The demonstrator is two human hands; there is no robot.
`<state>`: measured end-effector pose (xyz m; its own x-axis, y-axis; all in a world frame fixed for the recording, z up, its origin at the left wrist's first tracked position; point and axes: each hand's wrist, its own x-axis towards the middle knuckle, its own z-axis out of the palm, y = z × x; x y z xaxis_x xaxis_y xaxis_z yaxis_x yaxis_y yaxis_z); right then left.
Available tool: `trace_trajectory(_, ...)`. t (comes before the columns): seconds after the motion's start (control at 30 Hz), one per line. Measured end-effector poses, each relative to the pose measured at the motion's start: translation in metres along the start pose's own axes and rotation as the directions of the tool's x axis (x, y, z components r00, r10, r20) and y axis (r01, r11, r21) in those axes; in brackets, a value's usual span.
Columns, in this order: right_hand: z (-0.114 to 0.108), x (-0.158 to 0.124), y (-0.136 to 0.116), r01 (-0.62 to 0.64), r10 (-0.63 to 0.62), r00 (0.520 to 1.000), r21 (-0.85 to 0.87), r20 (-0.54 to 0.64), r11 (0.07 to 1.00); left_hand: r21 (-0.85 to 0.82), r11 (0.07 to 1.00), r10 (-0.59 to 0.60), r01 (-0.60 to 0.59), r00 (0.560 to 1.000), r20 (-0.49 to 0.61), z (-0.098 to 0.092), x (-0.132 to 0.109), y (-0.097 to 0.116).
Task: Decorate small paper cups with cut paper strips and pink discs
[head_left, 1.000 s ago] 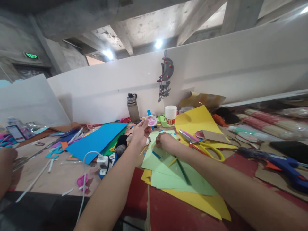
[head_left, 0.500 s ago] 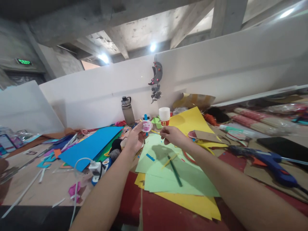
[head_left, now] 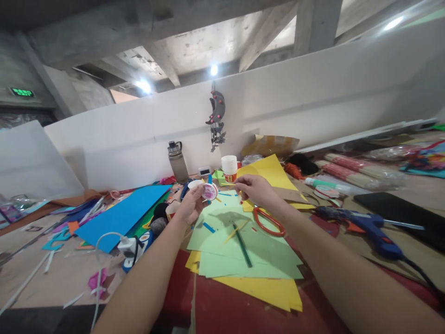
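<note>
Hands apart, pink-and-white disc partly covered

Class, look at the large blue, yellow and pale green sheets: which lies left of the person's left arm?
The blue sheet; it alone lies left of the left arm, while the yellow sheets and pale green sheets lie right of that arm.

Spreads below into a tabletop, red in front, pinkish tan at left. Backs onto a long white partition, with a smaller white panel at far left. Rises to bare concrete beams and glaring lamps. Shows a lit green exit sign at left.
</note>
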<state>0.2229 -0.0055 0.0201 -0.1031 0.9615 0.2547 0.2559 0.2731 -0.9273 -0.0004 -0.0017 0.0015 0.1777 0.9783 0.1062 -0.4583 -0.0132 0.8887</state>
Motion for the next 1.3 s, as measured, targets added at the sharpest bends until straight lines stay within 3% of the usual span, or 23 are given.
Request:
trace_trajectory(0.1,-0.005,-0.004,-0.007,0.125,-0.133,0.99,-0.174,-0.038,0.977,0.011,1.0,0.013,-0.014,0.999,0.052,-0.002,0.0,-0.003)
trace_trajectory(0.2,-0.004,-0.005,-0.005,0.175,-0.187,0.982,-0.332,-0.006,0.927,0.027,0.999,0.016,-0.019,0.996,0.086,-0.003,0.0,-0.004)
trace_trajectory(0.37,0.009,-0.004,0.01,0.19,-0.128,0.98,-0.501,0.154,0.845,0.043,0.999,0.013,-0.019,0.99,0.137,-0.002,-0.001,-0.005)
trace_trajectory(0.6,0.017,-0.008,0.021,0.18,-0.05,0.974,-0.628,0.219,0.757,-0.049,0.997,0.055,-0.051,0.995,0.086,0.0,-0.005,-0.002)
trace_trajectory(0.8,0.013,-0.011,0.01,0.126,-0.052,0.991,-0.735,0.122,0.666,0.018,0.999,0.029,-0.033,0.983,0.181,0.003,-0.005,0.0)
trace_trajectory(0.9,0.007,-0.021,-0.002,0.103,-0.099,0.994,-0.753,0.051,0.65,0.047,0.997,0.051,-0.06,0.985,0.166,0.003,-0.002,0.0)
trace_trajectory(0.97,-0.004,-0.033,-0.007,0.13,-0.177,0.984,-0.736,0.015,0.664,0.049,0.993,0.097,-0.105,0.985,0.14,0.004,0.0,0.0)
trace_trajectory(1.03,-0.022,-0.048,-0.008,0.2,-0.322,0.946,-0.695,-0.049,0.691,0.075,0.984,0.148,-0.159,0.98,0.131,0.004,0.001,-0.001)
trace_trajectory(1.17,-0.077,-0.08,0.005,0.176,-0.452,0.875,-0.756,-0.173,0.63,0.289,0.904,0.295,-0.316,0.949,0.114,0.007,0.0,-0.003)
trace_trajectory(1.23,-0.108,-0.097,0.017,0.135,-0.524,0.828,-0.835,-0.201,0.534,0.459,0.76,0.432,-0.46,0.886,0.171,0.009,-0.003,-0.002)
trace_trajectory(1.3,-0.139,-0.114,0.033,0.034,-0.51,0.838,-0.915,-0.193,0.401,0.589,0.493,0.553,-0.641,0.753,0.357,0.012,-0.008,0.002)
